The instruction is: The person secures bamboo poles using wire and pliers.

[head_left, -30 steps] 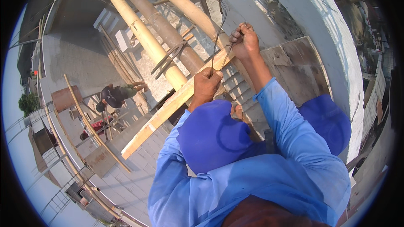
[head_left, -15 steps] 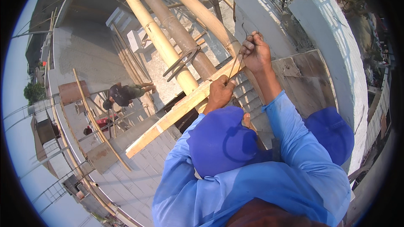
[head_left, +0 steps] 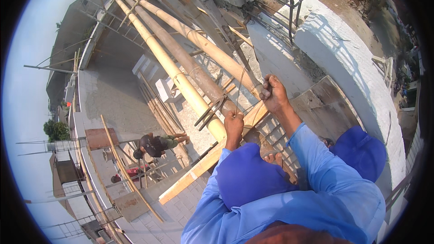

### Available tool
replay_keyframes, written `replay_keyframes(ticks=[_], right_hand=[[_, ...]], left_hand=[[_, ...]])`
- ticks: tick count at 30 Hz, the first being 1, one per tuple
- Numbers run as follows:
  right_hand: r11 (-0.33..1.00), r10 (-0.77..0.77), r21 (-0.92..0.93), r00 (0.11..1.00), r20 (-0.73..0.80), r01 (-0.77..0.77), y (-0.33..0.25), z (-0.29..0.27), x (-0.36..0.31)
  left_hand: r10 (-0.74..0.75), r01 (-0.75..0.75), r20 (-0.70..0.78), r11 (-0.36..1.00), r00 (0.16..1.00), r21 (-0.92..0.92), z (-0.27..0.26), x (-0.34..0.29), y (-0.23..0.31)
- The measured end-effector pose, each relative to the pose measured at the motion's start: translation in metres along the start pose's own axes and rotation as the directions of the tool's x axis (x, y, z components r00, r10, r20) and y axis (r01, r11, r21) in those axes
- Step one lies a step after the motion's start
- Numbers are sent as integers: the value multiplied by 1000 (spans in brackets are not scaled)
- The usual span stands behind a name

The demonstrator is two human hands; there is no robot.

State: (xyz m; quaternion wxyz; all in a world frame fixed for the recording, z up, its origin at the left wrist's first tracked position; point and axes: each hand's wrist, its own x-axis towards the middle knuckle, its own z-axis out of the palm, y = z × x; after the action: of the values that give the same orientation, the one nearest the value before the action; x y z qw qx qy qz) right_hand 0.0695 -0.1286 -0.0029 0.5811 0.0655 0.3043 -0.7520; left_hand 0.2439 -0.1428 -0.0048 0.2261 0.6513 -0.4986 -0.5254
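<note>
A thin tie wire (head_left: 239, 86) rises in a loop from my left hand (head_left: 233, 127), whose fingers are closed around it. My right hand (head_left: 275, 96) is curled shut just to the right, at the end of a bamboo pole (head_left: 212, 52); a faint strand of the wire runs towards its fingers. Under both hands a squared timber (head_left: 194, 174) lies slantwise across the poles. Beside my left hand, a dark band (head_left: 211, 113) wraps a yellow bamboo pole (head_left: 178, 77) and a brown pole (head_left: 192, 70). My blue-clad knees are bent below.
A pale curved wall (head_left: 348, 63) rises on the right, with upright steel bars (head_left: 291, 7) behind it. Far below to the left, a person in a dark shirt (head_left: 153, 146) and one in red (head_left: 135, 171) are among scaffold poles. Brown boards (head_left: 332, 104) lie near my right arm.
The view has tilted further out along the poles. The wire now arcs up above my left hand, where earlier it stretched between both hands. My hands stay near the timber.
</note>
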Motion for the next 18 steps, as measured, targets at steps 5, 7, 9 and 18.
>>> replay_keyframes(ticks=[5, 7, 9, 18], right_hand=[[999, 46, 18, 999, 16, -46, 3, 9, -2], [997, 31, 66, 999, -3, -31, -8, -3, 0], [999, 38, 8, 999, 0, -38, -10, -12, 4], [994, 112, -19, 992, 49, -111, -2, 21, -7]], left_hand=[[-9, -34, 251, 985, 968, 166, -2, 15, -57], [-72, 74, 396, 997, 916, 10, -4, -5, -36], [-59, 133, 452, 982, 890, -133, -12, -19, -17], [39, -27, 222, 998, 974, -58, -23, 3, -42]])
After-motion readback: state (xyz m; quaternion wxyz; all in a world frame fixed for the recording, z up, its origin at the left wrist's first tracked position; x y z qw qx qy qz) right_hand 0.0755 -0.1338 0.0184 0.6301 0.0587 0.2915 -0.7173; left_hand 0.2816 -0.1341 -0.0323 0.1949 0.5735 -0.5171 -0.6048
